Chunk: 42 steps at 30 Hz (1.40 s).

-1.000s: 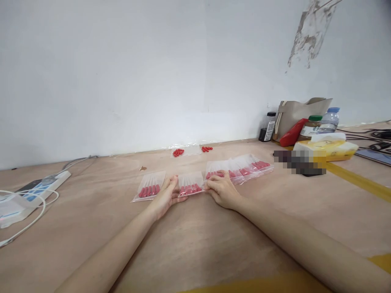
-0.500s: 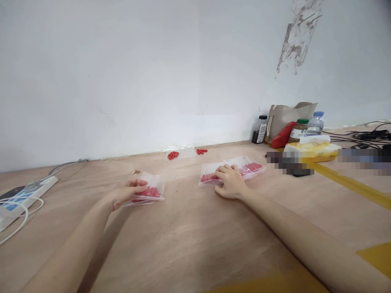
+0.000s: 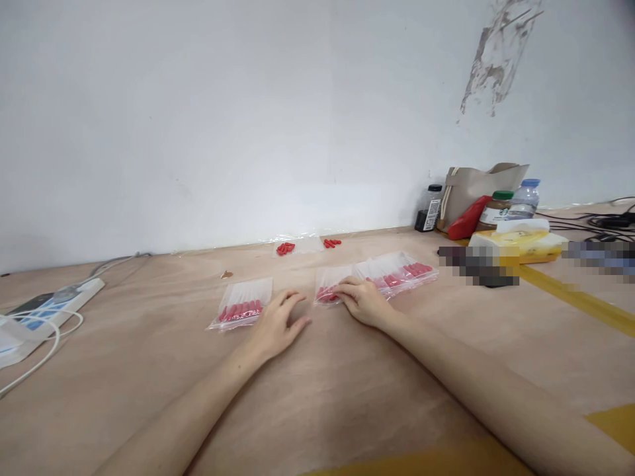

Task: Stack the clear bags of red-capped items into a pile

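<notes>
Clear plastic bags of red capsules lie on a plywood table [image 3: 317, 390]. One stack of bags [image 3: 242, 304] sits at the left of centre. A row of overlapping bags [image 3: 391, 272] stretches to the right. My left hand [image 3: 276, 325] rests on the table between the two groups, fingers spread, holding nothing. My right hand [image 3: 362, 301] presses its fingertips on the nearest bag [image 3: 328, 289] at the left end of the row.
Loose red capsules [image 3: 286, 248] and flat clear bags lie by the wall. A power strip with white cables [image 3: 44, 309] is at the left. At the right stand a beige bag [image 3: 476, 188], bottles [image 3: 524, 197], a tissue pack [image 3: 520, 241] and black cables.
My left hand carried a bag to the left pile, let it go and came back to the middle. My right hand slid a bag off the left end of the row.
</notes>
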Tool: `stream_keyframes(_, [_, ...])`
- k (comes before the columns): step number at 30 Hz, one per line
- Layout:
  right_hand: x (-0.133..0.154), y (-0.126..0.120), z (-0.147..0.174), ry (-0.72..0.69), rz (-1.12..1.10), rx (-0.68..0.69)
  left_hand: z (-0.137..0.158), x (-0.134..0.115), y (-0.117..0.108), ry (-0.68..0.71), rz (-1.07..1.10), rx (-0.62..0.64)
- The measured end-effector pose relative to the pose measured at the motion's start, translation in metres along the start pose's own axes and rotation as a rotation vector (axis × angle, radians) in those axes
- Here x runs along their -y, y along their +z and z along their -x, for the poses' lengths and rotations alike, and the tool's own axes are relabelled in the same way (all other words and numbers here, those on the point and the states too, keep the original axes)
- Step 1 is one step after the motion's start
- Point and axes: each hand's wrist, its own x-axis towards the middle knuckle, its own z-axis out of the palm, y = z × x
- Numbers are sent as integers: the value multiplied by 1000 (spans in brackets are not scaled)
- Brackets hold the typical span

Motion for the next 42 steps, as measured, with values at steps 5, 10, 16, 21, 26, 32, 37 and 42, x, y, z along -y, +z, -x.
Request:
stream_keyframes(5, [8,10,0,-91,-194,38,2,8,14,74,-39,9])
stream_keyframes(10, [0,9,4,-88,1,40,0,20,20,152,-200,36])
stream_keyframes(16, [-5,11,1,-236,460,41,-1,20,21,233,-326,71])
stream_keyframes(21, [-5,11,0,-288,507,9,-6,15,19,197,-265,37])
stream_keyframes(26, [-4,13,-4,-286,438,26,-21,13,31,283,-300,-40])
stream_keyframes(32, [2,18,-9,-295,307,13,-28,12,41,405,-371,-158])
stream_keyframes(37, [4,18,-10,-316,300,-12,-29,9,39,478,-455,-188])
stream_keyframes(42, [9,15,-9,-354,363,-43,-30,7,35,555,-530,-158])
